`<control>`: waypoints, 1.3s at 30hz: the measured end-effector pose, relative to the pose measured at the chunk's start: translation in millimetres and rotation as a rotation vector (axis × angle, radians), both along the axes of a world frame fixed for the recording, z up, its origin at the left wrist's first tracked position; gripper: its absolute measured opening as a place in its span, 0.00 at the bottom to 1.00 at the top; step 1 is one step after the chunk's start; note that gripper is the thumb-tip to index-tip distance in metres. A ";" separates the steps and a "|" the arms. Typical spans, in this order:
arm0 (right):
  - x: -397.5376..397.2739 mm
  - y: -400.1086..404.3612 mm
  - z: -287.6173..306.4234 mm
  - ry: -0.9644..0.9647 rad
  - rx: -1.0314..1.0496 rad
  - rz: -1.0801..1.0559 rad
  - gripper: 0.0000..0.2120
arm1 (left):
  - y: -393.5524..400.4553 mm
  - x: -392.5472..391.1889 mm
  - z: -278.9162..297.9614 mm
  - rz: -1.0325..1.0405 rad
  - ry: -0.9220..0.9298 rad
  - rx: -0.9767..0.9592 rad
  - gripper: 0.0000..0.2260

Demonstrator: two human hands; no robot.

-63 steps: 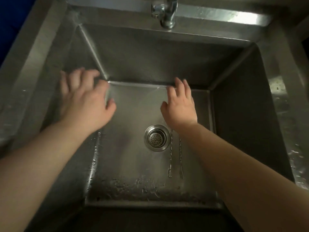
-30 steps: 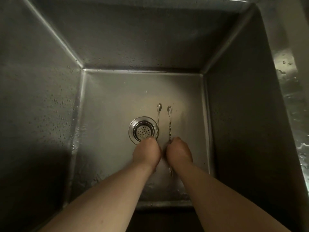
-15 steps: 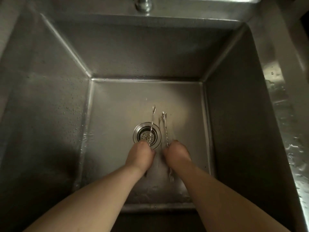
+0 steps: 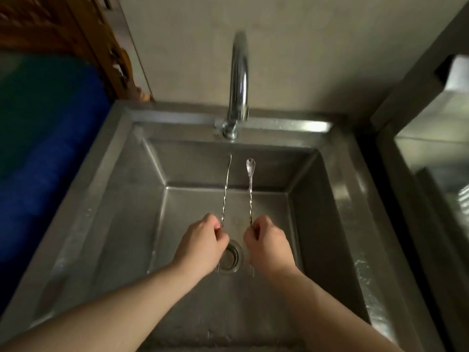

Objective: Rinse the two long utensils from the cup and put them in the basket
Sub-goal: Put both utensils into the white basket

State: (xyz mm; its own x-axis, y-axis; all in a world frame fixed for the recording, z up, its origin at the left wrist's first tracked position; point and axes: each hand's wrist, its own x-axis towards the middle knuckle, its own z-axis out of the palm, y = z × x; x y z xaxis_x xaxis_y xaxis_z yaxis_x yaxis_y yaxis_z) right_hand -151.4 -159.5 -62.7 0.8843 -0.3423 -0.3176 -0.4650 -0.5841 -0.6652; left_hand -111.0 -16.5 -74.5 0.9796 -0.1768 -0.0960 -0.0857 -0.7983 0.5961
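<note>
Left hand [image 4: 203,243] pinched on one long twisted steel spoon [image 4: 226,190], right hand [image 4: 269,243] on the other twisted steel spoon [image 4: 250,189]; each gripped low on the stem, bowls raised apart over the stainless sink [image 4: 332,204], likely to meet the curved chrome tap [image 4: 238,80]; no water running; basket not seen
</note>
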 end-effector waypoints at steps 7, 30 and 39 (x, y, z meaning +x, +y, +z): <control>-18.2 -14.5 151.1 -0.259 -0.036 -0.054 0.06 | -3.2 -3.1 153.2 -0.066 -0.191 -0.173 0.06; -110.2 -121.6 382.2 -0.644 -0.190 -0.228 0.12 | -124.3 -57.2 393.2 -0.367 -0.569 -0.344 0.06; -163.5 -234.1 357.1 -0.470 -0.168 -0.408 0.11 | -234.6 -92.2 378.3 -0.499 -0.189 -0.345 0.07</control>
